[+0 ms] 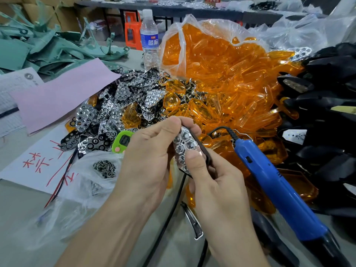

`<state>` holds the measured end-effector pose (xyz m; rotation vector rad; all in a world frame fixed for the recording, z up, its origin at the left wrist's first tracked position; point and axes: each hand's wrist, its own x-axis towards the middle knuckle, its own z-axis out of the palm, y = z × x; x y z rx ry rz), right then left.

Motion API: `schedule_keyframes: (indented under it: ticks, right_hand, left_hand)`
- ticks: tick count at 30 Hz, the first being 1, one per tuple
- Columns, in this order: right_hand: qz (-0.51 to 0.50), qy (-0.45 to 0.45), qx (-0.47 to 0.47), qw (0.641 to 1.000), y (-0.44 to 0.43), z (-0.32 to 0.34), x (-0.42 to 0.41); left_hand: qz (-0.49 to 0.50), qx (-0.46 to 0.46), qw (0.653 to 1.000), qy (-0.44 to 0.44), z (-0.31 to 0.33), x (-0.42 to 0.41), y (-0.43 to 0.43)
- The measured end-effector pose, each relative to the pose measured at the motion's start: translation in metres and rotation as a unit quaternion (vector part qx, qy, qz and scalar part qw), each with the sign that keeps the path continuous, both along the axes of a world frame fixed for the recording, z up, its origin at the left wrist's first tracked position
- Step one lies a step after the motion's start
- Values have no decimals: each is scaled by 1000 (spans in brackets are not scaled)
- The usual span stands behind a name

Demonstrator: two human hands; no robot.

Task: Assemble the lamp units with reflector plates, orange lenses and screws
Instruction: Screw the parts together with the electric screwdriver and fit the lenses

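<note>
A black lamp unit [204, 153] with a chrome reflector plate [184, 145] set in it is held at the centre of the head view. My left hand [148, 151] grips its upper end with thumb and fingers. My right hand [210, 176] holds the lower end, the thumb pressing on the reflector plate. A heap of loose reflector plates [119, 101] lies behind my hands. Orange lenses [227, 87] spill from a clear plastic bag behind and to the right. Small screws [105, 169] sit in a clear bag to the left of my left hand.
A blue electric screwdriver [273, 185] lies to the right with its black cable [169, 214] running under my hands. Black lamp housings [327, 105] pile at far right. A green timer [121, 141], pink and white papers [57, 97], a water bottle [149, 39] and green scraps [38, 47] lie left and behind.
</note>
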<state>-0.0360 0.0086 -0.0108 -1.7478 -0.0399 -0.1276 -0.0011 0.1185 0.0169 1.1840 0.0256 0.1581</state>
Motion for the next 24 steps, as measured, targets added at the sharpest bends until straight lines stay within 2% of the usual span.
schedule_keyframes:
  ticks: [7, 13, 19, 22, 24]
  right_hand:
    - [-8, 3, 34, 999, 2, 0, 1]
    - [-10, 15, 38, 999, 2, -1, 2]
    - [-16, 31, 86, 996, 3, -2, 4]
    - [-9, 65, 136, 989, 4, 3, 4]
    - [-1, 96, 176, 980, 2, 9, 5]
  left_hand:
    - [7, -31, 999, 9, 3, -2, -2]
    - [56, 27, 998, -18, -5, 0, -8]
    - [5, -34, 999, 7, -5, 2, -2]
    - [-54, -79, 995, 30, -3, 2, 0]
    - [-74, -33, 994, 75, 3, 13, -4]
